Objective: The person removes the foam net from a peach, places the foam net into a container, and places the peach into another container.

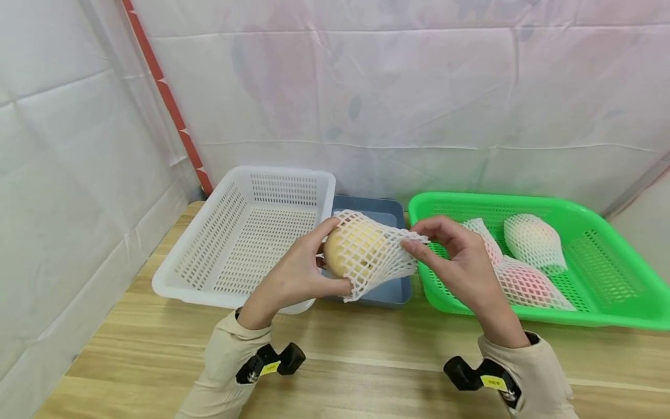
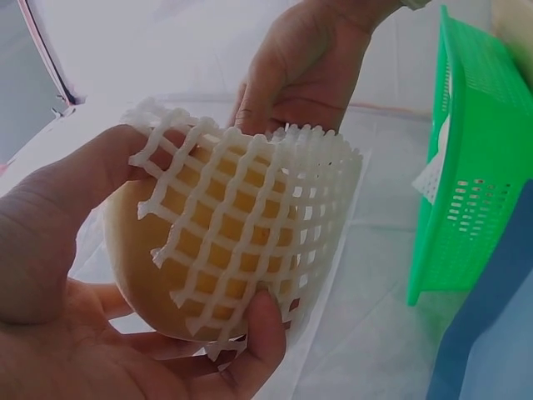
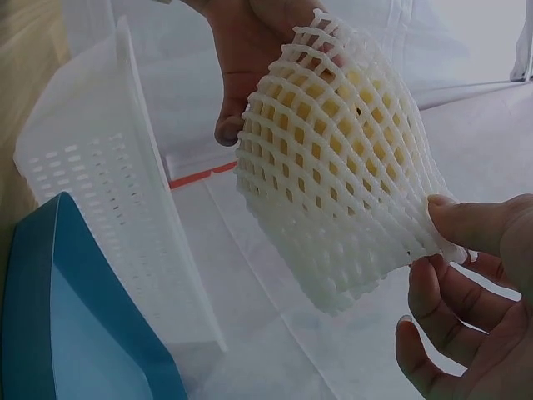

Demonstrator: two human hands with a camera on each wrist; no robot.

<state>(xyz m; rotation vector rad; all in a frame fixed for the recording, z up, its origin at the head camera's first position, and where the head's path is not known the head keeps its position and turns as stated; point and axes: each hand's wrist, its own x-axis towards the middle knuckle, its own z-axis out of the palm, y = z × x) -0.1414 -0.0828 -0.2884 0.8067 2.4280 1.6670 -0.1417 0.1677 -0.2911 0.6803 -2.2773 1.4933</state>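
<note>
A round, pale yellow fruit (image 1: 337, 254) sits partly inside a white foam net sleeve (image 1: 389, 256), its left end bare. My left hand (image 1: 298, 269) grips the fruit and the sleeve's near edge, thumb below and fingers above and behind. With thumb and fingers, my right hand (image 1: 454, 253) pinches the loose far end of the sleeve. The right wrist view shows the net (image 3: 333, 183) stretched around the fruit and the pinched rim at the right thumb (image 3: 466, 225). In the left wrist view, the uncovered side of the fruit (image 2: 137, 250) rests against the left palm.
A white plastic basket (image 1: 243, 295) stands at the left. Behind the hands is a blue-grey tray (image 1: 387, 297). To the right, a green basket (image 1: 617, 319) holds several net-wrapped fruits (image 1: 531, 238). All stand on a wooden table (image 1: 366, 361) before a pale cloth wall.
</note>
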